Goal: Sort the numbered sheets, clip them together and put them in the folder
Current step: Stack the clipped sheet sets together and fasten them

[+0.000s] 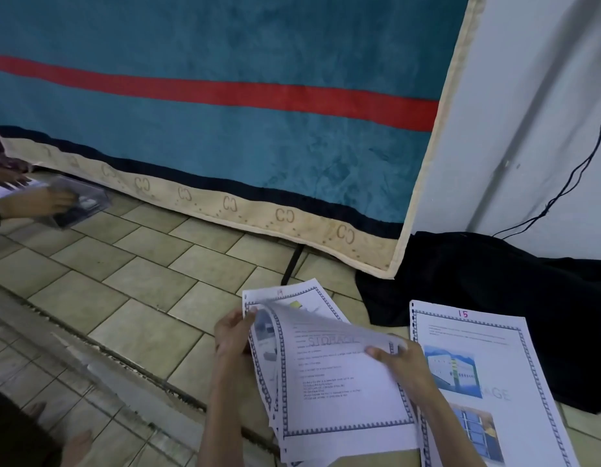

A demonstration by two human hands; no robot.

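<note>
Two hands [232, 335] [398, 360] grip one sheaf [336, 392]; one sheet [487, 335] beside.

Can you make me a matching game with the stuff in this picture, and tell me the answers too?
Things:
1. sheet 15
2. black cloth
3. stripe
4. left hand

Matches:
A. red, across the blue blanket
B. flat on the floor, right of the stack
C. holding the stack's left edge
D. heaped by the wall

Pairs: 1-B, 2-D, 3-A, 4-C
</note>
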